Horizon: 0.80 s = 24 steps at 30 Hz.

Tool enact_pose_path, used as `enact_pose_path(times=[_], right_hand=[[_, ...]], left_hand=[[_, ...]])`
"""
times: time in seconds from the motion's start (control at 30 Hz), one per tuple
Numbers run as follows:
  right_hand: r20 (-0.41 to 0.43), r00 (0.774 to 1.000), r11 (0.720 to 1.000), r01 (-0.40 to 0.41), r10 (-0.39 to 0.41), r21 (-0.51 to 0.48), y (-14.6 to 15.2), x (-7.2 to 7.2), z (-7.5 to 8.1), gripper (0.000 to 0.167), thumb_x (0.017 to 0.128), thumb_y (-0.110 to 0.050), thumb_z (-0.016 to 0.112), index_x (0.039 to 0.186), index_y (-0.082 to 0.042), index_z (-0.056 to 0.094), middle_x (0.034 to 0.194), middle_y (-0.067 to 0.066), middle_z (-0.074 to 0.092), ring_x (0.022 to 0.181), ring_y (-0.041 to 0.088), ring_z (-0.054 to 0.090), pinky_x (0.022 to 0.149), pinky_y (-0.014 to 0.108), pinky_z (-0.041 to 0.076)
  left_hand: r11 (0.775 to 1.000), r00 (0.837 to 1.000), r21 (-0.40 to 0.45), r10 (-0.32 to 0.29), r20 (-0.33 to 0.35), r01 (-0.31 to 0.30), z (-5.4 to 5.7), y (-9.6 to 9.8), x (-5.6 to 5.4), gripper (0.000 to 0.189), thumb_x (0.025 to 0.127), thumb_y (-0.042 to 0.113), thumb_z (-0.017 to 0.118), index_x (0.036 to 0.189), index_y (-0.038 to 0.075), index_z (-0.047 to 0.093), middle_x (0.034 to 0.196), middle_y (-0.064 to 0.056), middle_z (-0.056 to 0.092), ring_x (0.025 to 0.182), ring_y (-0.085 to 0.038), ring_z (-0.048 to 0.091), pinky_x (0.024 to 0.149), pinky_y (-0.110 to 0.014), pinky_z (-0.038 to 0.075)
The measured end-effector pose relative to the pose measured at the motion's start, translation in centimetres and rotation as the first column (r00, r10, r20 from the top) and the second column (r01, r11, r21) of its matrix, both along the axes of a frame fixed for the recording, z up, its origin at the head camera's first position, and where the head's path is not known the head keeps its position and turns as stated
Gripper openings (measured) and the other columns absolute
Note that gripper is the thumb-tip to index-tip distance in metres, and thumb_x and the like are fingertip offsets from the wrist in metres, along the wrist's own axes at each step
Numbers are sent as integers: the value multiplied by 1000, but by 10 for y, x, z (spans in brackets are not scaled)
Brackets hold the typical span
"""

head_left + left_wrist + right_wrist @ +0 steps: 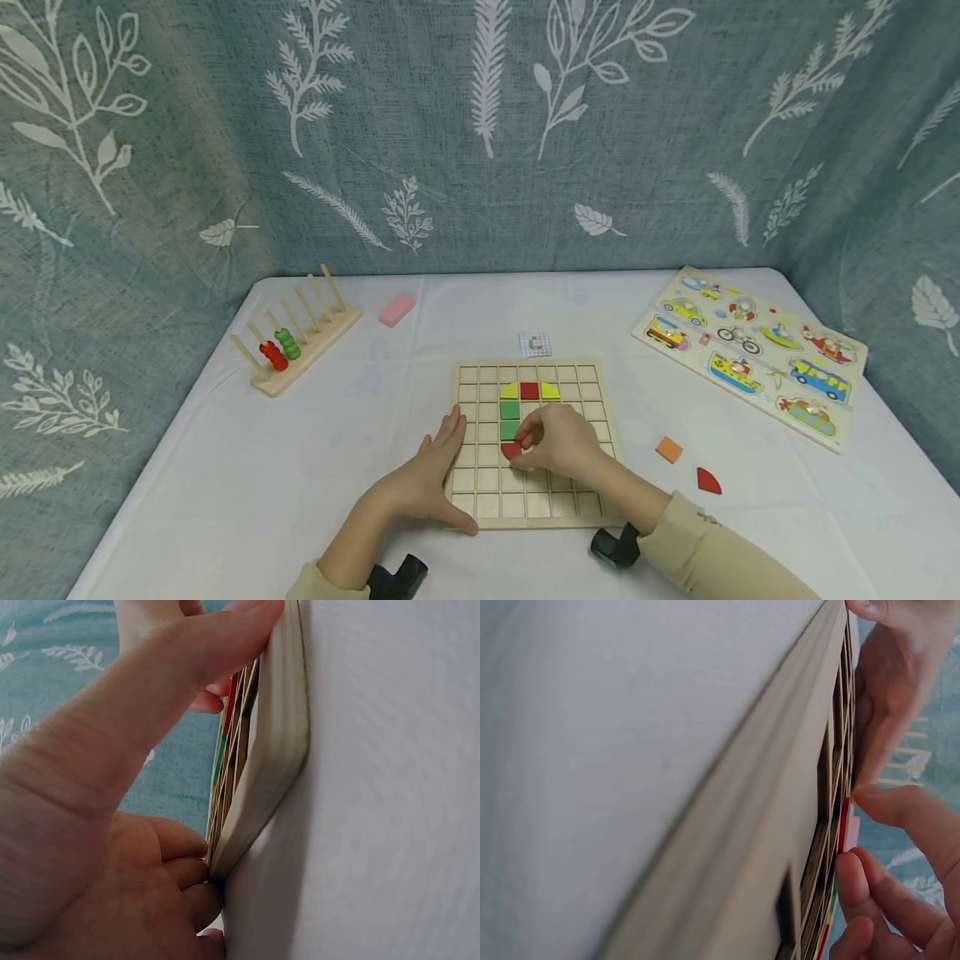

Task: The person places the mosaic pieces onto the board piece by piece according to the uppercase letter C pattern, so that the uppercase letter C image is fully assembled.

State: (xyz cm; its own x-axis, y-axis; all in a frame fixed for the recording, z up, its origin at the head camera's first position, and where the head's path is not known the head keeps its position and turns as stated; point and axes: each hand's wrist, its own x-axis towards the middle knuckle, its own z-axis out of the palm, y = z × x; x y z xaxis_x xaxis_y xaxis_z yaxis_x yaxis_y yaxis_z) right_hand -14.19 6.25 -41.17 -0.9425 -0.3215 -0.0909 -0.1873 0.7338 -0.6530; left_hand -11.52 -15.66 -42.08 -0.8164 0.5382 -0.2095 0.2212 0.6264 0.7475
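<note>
A wooden grid board lies flat on the white cloth. My left hand rests along its left edge, fingers straight and thumb at the near-left corner. With thumb and fingertips, my right hand pinches a red quarter-round piece at a cell just below two green squares. Thumb and fingers flank the red piece in the right wrist view. Higher on the grid, a red square sits between two yellow quarter-round pieces. Part of the grid is hidden behind the right hand.
Right of the board lie an orange square and a red quarter-round piece. A small pattern card is behind it. A vehicle puzzle board, a pegged bead stand and a pink block stand farther back.
</note>
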Motion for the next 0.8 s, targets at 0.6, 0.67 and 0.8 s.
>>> enact_pose_path(times=[0.6, 0.67, 0.8], right_hand=[[18, 993, 980, -116, 120, -164, 21, -3, 4, 21, 67, -16, 80, 85, -12, 70, 78, -6, 64, 62, 11, 50, 56, 24, 44], [13, 990, 974, -135, 140, -182, 25, -3, 4, 22, 68, -14, 79, 87, -10, 70, 81, -5, 64, 63, 12, 51, 56, 24, 45], [13, 985, 965, -163, 169, -204, 35, -4, 5, 22, 70, -13, 78, 89, -9, 69, 85, -4, 65, 66, 12, 51, 56, 23, 45]], left_hand=[[1000, 1000, -4, 12, -2, -12, 0, 2, 0, 133, 48, 33, 90, 143, -7, 6, 151, -17, -8, 138, -30, -4, 109, -52, 4], [1000, 1000, -5, 12, -5, -12, 0, 2, 0, 133, 48, 33, 90, 143, -8, 6, 151, -17, -8, 138, -30, -4, 109, -52, 4], [1000, 1000, -8, 13, -8, -14, 0, 2, 0, 134, 47, 33, 90, 143, -8, 6, 151, -17, -8, 138, -30, -4, 109, -52, 4]])
